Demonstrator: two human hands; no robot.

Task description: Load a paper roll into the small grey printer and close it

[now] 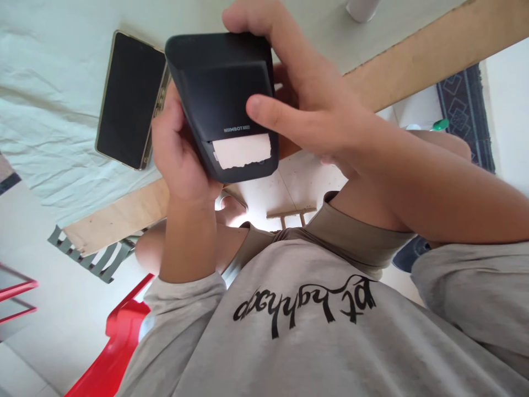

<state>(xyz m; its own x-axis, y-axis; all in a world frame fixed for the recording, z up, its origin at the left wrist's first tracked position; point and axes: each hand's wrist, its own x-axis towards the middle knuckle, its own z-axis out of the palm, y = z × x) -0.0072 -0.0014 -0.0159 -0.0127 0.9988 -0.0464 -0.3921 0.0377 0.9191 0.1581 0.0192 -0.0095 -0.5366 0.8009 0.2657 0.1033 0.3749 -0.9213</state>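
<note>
A black label printer (231,94) marked NIIMBOT is held up between both hands, over the near edge of the table. From its slot sticks a white paper strip (242,151) with a ragged edge. My left hand (182,146) grips the printer's left side from below, fingers partly hidden behind it. My right hand (301,94) is wrapped round the right side, with the thumb lying on the front face and the index finger over the far edge. Just left of the printer, a smartphone (130,99) with a dark screen lies on the table.
A pale green cloth (53,105) covers the table, whose bare wooden edge (430,55) runs slantwise in front of me. At the back stands a white cylindrical object (362,8). Red plastic furniture (119,347) is on the floor at lower left, and a patterned dark mat (465,118) at right.
</note>
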